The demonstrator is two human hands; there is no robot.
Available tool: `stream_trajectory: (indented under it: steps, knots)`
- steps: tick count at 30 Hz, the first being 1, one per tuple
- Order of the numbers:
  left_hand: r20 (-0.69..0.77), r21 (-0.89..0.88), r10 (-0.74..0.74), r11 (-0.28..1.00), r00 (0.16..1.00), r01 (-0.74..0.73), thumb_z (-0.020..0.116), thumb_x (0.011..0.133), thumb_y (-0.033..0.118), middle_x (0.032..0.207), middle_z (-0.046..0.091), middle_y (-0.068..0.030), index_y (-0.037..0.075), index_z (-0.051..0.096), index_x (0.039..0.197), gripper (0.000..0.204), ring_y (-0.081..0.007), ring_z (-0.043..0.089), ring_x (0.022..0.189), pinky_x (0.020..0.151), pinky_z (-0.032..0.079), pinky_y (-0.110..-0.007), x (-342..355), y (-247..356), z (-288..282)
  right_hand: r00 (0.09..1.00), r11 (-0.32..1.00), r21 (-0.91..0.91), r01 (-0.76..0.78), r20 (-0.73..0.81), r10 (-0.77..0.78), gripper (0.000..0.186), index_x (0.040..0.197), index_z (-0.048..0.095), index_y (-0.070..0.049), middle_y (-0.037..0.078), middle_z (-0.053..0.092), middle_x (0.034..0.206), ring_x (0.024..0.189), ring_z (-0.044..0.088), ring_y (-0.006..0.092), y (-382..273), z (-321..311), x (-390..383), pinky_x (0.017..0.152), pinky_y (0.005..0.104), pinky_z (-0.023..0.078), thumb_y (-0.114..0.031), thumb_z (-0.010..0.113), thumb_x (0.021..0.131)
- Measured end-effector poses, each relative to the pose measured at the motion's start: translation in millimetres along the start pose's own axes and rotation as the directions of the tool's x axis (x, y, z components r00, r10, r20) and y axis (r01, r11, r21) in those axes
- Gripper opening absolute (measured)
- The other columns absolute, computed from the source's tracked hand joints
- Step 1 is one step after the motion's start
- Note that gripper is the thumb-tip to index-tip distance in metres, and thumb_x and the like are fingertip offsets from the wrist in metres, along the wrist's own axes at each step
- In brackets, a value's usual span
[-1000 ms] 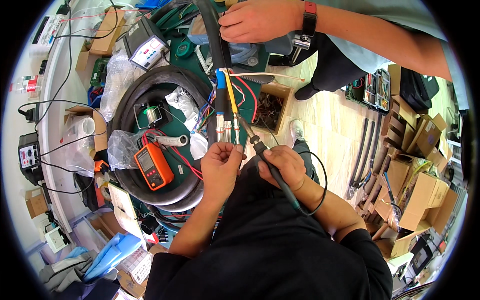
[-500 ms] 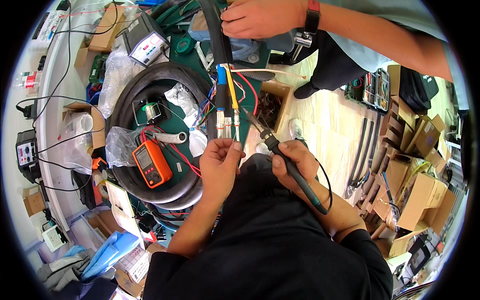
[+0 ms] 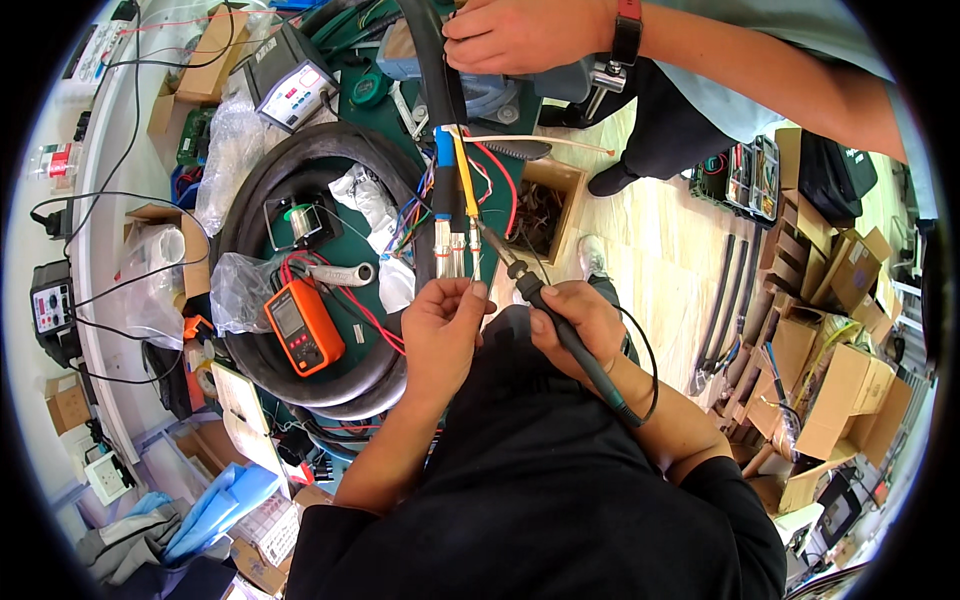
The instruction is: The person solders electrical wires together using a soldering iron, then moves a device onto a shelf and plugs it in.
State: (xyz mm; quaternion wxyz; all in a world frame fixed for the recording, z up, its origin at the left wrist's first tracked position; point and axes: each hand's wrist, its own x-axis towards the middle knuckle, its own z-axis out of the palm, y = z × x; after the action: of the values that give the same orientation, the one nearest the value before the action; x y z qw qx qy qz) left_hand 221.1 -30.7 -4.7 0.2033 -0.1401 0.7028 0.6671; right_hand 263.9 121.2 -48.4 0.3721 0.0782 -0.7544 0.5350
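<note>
A soldering iron (image 3: pixel 597 374) with a dark handle lies in my right hand (image 3: pixel 580 322), its fingers wrapped round the grip. The iron's tip is at the metal end of a yellow-sleeved wire (image 3: pixel 466 182); contact is too small to confirm. My left hand (image 3: pixel 437 325) pinches a thin wire-like piece just below that end, mostly hidden by the fingertips. Beside it, silver bare conductors (image 3: pixel 443 250) protrude from a thick black cable (image 3: pixel 428 60) wrapped with blue tape (image 3: pixel 444 148). Another person's hand (image 3: pixel 515 36) rests on the cable farther up.
On the green table are a coiled black cable (image 3: pixel 245 200), an orange multimeter (image 3: pixel 304 328), a wrench (image 3: pixel 340 274), a solder spool (image 3: pixel 300 224) and a soldering station (image 3: pixel 296 98). A wooden box (image 3: pixel 570 205) stands right of the cable; cardboard boxes (image 3: pixel 840 400) crowd the far right.
My right hand has shifted slightly left, bringing the iron's tip closer to the yellow wire's end. The left hand keeps its pinch with almost no movement.
</note>
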Motion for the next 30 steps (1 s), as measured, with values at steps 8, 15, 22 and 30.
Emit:
stream_trajectory:
  steps: [8, 15, 22, 30]
  knots:
    - [0.012, 0.075, -0.032, 0.997, 0.999, 0.031, 0.060, 0.090, 0.019, 0.070, 0.063, -0.0056, -0.002, 0.061, 0.089, 0.020, -0.0035, 0.045, 0.047, 0.042, 0.035, -0.017, -0.4, 2.2, 0.6, 0.999, 0.999, -0.023, 0.043, 0.014, -0.042, 0.028, 0.094, 0.057, 0.005, 0.012, 0.061, 0.068, 0.058, 0.062, 0.0260, 1.5, 0.3, 1.7, 0.053, 0.0314, 0.051, 0.001, 0.071, 0.071]
    - [0.024, 0.114, 0.015, 0.993, 1.000, -0.018, 0.060, 0.091, 0.020, 0.067, 0.062, -0.0034, -0.001, 0.059, 0.087, 0.022, -0.0034, 0.047, 0.048, 0.044, 0.037, -0.018, -1.1, 1.9, 0.1, 0.999, 0.998, -0.043, 0.049, 0.025, -0.048, 0.028, 0.094, 0.056, 0.005, 0.012, 0.060, 0.068, 0.058, 0.062, 0.0261, 1.7, 2.9, -0.7, 0.053, 0.0313, 0.051, 0.001, 0.071, 0.071]
    - [0.027, 0.100, -0.003, 0.995, 1.000, 0.000, 0.058, 0.091, 0.020, 0.069, 0.062, -0.0048, -0.002, 0.060, 0.090, 0.022, -0.0039, 0.045, 0.047, 0.043, 0.035, -0.017, -0.8, 1.1, 0.5, 0.995, 0.995, -0.032, 0.097, 0.028, -0.096, 0.028, 0.094, 0.055, 0.005, 0.012, 0.060, 0.068, 0.058, 0.062, 0.0264, 2.6, 4.0, -1.3, 0.054, 0.0313, 0.052, 0.001, 0.071, 0.072]
    - [0.033, 0.067, -0.018, 0.998, 0.999, 0.016, 0.058, 0.091, 0.020, 0.070, 0.062, -0.0052, -0.002, 0.059, 0.090, 0.022, -0.0039, 0.045, 0.047, 0.043, 0.034, -0.017, -1.1, 1.7, 1.5, 0.996, 0.996, -0.034, 0.083, 0.027, -0.082, 0.028, 0.094, 0.055, 0.006, 0.013, 0.060, 0.069, 0.059, 0.062, 0.0268, 2.7, 4.8, -2.4, 0.054, 0.0313, 0.052, 0.002, 0.071, 0.072]
